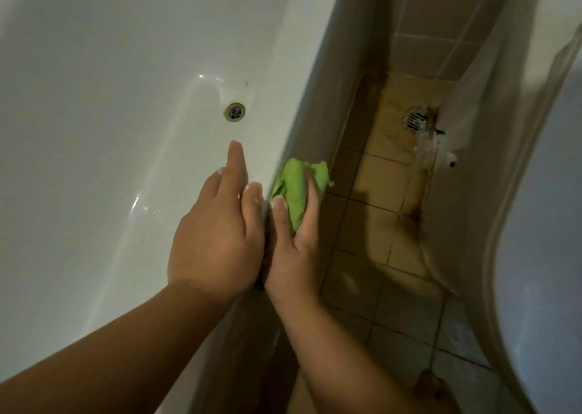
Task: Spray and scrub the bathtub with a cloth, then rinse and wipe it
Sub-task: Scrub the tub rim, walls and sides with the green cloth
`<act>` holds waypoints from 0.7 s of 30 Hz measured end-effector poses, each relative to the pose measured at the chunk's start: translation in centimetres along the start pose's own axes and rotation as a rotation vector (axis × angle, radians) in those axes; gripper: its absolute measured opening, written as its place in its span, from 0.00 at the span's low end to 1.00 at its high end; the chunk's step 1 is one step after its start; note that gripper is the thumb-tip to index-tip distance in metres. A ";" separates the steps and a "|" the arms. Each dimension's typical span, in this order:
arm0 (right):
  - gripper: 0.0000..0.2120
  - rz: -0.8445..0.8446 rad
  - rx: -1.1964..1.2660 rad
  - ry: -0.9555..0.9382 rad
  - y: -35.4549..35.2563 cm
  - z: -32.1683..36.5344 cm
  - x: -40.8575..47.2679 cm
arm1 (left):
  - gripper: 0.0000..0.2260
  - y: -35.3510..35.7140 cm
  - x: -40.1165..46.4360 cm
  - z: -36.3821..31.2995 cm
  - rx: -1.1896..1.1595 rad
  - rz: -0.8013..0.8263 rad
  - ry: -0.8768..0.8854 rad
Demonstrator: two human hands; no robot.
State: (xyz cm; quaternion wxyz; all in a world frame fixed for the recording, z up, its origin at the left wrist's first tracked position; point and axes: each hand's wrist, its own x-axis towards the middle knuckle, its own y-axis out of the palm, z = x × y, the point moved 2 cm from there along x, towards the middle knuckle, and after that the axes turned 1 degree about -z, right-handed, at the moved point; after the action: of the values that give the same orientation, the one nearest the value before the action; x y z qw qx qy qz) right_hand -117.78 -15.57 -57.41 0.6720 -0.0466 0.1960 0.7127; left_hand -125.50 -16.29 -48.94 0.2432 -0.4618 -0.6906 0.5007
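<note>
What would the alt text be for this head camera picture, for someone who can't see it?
Seen from above, a person's right hand holds a crumpled green cloth at the outer edge of a white bathtub, while the left hand rests with straight fingers on the rim. The tub's drain lies ahead, and a tiled floor with its own floor drain runs alongside.
</note>
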 end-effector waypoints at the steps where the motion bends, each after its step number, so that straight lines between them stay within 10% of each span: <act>1: 0.20 -0.010 -0.048 0.048 0.0 -0.5 0.4 | 0.27 0.0 0.1 -0.2 0.004 0.000 -0.004; 6: 0.28 -0.090 -0.114 0.172 0.5 1.7 8.2 | 0.28 0.5 0.5 -0.6 0.065 -0.006 -0.004; 12: 0.22 0.020 -0.027 -0.096 0.2 3.1 3.5 | 0.27 0.0 2.3 -1.0 0.016 0.035 -0.004; 21: 0.29 -0.132 -0.061 0.270 -0.1 -0.8 11.5 | 0.30 0.1 3.6 -1.5 0.058 0.030 0.032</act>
State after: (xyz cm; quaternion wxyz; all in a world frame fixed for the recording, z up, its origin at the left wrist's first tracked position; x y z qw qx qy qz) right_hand -118.89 -5.05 -61.95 0.6830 -0.1754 0.2595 0.6599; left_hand -125.87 -12.39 -48.93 0.2600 -0.4726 -0.6648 0.5168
